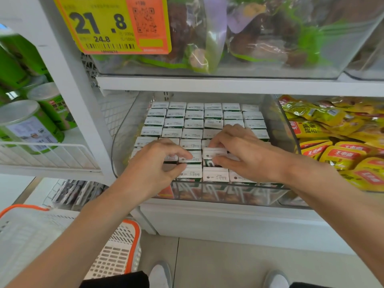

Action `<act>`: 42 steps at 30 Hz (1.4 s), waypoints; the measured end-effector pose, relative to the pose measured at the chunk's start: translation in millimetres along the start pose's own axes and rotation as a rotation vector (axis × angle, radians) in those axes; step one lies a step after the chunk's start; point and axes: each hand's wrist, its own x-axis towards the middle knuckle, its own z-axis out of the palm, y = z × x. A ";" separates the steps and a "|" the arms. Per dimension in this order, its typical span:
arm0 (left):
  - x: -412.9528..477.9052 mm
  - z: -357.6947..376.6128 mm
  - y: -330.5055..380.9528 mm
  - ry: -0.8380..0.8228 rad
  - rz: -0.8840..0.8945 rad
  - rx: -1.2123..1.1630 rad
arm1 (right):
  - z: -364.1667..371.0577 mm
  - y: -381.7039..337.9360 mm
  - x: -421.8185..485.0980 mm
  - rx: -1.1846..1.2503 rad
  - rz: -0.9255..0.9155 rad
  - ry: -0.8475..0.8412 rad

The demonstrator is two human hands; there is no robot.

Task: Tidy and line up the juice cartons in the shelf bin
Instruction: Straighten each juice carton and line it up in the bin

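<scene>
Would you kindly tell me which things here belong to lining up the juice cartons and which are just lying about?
Job: juice cartons, clear shelf bin, left hand and right hand, each pinching a carton.
Lying about: yellow snack packets, green canisters, price tag, orange-rimmed basket.

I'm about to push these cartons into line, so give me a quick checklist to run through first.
1. Left hand pinches a second-row carton: ok.
2. Right hand grips the neighbouring carton: ok.
3. That neighbouring carton level with its row: not ok, it sits skewed with a dark gap in front.
4. Back rows lined up: ok.
5. Front row against the bin wall: ok.
6. What lies under the right palm: cannot tell, hidden.
</scene>
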 end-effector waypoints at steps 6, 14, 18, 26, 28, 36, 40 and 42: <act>-0.1 -1.5 -0.7 -0.023 0.020 0.036 | 1.2 2.1 -6.2 0.148 -0.046 0.192; -1.4 -9.4 19.9 -0.069 0.073 -0.420 | -1.0 -21.3 -9.0 0.588 -0.025 0.599; -4.5 -11.6 24.2 -0.089 0.040 -0.579 | -0.9 -35.0 -11.9 0.865 0.024 0.596; -5.3 -17.8 16.4 -0.094 -0.137 -0.880 | 23.7 -43.2 -14.0 1.179 0.208 0.493; -5.7 -18.2 15.5 -0.124 -0.156 -0.880 | 27.4 -42.7 -15.2 1.193 0.226 0.502; -4.3 -17.4 10.7 -0.136 -0.173 -0.915 | 24.7 -42.8 -19.2 1.221 0.220 0.492; -3.4 -16.2 11.9 -0.130 -0.196 -0.951 | 24.0 -43.1 -20.0 1.207 0.212 0.480; -3.5 -16.3 11.8 -0.129 -0.206 -0.959 | 24.3 -42.9 -19.7 1.205 0.200 0.474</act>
